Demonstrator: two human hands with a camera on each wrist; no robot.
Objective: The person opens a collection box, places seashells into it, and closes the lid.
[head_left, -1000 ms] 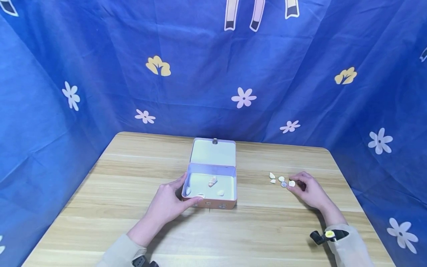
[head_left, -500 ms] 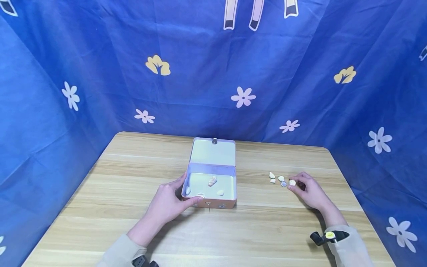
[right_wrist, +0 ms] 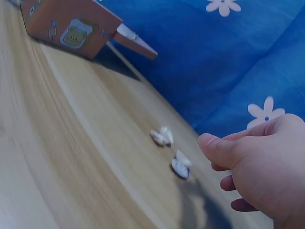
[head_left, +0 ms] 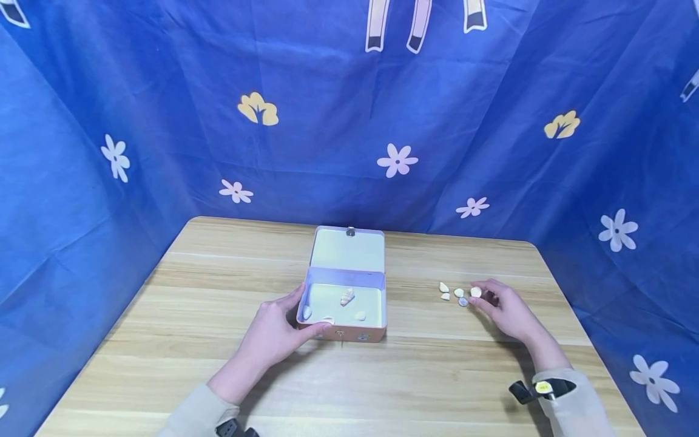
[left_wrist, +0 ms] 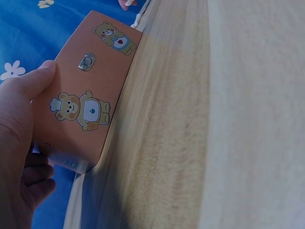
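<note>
My left hand (head_left: pixel 273 331) grips the front left corner of a lidded tin box (head_left: pixel 341 334), thumb along the front wall and fingers at the left side. In the left wrist view the orange-brown box front (left_wrist: pixel 86 76) shows bear pictures and a metal clasp. The lid (head_left: pixel 348 249) stands open behind. Inside are a spiral seashell (head_left: pixel 347 297) and several paler shells, one partly behind the front rim. Off to the right, my right hand (head_left: pixel 505 309) pinches a white seashell (head_left: pixel 476 292) between thumb and fingertips; the hand mostly hides this shell in the right wrist view.
Several loose shells lie on the wooden table (head_left: pixel 415 376) just left of my right hand, among them a bluish-grey one (head_left: pixel 463 301) and a pointed white one (head_left: pixel 443 287). A blue patterned curtain (head_left: pixel 327 139) stands close behind and on both sides of the table.
My right hand now has the white seashell a little farther up and left in the head view, apart from where it lay. The left hand and box stay put.
</note>
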